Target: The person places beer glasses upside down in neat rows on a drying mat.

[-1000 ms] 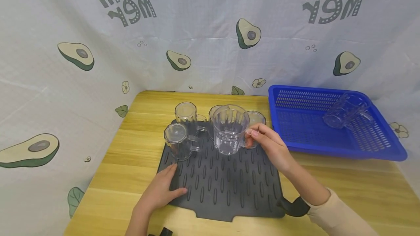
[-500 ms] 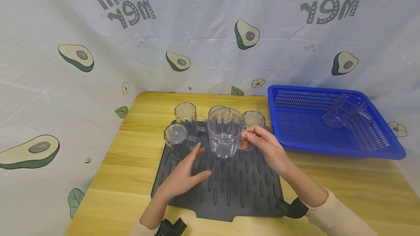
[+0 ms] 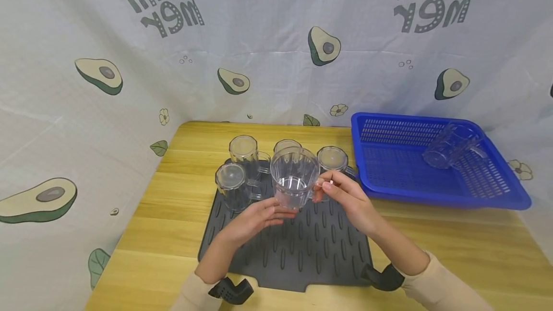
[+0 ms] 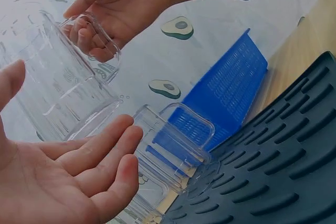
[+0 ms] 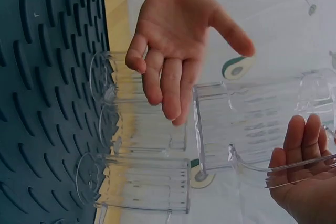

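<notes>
My right hand [image 3: 347, 200] grips the handle of a clear faceted mug [image 3: 294, 174], held upright above the dark drying mat [image 3: 298, 263]. My left hand [image 3: 255, 220] is open, palm up and fingers extended, close beneath the mug's base; whether it touches cannot be told. In the left wrist view, the right hand's fingers [image 4: 86, 38] curl through the mug's handle. The right wrist view shows the left hand [image 5: 176, 40] near the mug's base [image 5: 202, 129]. Upside down on the mat stand several similar mugs, including one at front left [image 3: 232, 186] and one at right [image 3: 332, 158].
A blue perforated basket [image 3: 414, 193] stands at the right, with one clear mug [image 3: 449, 148] lying on its side in it. The wooden table [image 3: 160, 224] meets a pale avocado-print curtain [image 3: 276, 61] at the back and left. Black wrist cameras sit on both wrists.
My left hand has risen from the mat's left side, moving right to beneath the mug and turning palm up. The held mug has shifted slightly left and toward me.
</notes>
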A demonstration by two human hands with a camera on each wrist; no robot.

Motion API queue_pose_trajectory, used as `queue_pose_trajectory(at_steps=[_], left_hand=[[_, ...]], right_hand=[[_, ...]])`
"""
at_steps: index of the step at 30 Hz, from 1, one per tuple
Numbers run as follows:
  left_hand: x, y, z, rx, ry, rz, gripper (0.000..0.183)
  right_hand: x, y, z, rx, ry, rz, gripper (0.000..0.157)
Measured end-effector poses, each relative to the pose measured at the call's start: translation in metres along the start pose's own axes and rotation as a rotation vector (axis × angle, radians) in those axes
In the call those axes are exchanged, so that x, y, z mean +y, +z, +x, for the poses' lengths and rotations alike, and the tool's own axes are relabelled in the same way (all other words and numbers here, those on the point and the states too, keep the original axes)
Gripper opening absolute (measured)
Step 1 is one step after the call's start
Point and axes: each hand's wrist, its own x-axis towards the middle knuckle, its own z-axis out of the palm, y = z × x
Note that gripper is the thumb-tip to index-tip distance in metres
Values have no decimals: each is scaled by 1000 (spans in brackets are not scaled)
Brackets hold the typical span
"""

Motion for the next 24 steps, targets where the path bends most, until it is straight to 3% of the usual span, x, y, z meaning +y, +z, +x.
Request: queue_pose_trajectory(at_steps=[4,9,13,18,24], left_hand=[[2,-1,1,-18,18,-50,68],[4,-2,5,12,-20,-59,76],[3,-5,7,69,-51,-72,81],[0,-7,9,149,-49,-101,81],[-3,-9,12,138,-68,-118,81]], right_hand=[[0,0,-1,-2,-6,-3,23],[0,-1,-2,-39,-7,-16,15],[2,-3,-5,-76,-22,-136,12],[4,-3,-9,-116,-83,-241,21],[4,-4,-13,-158,-101,-330,14]])
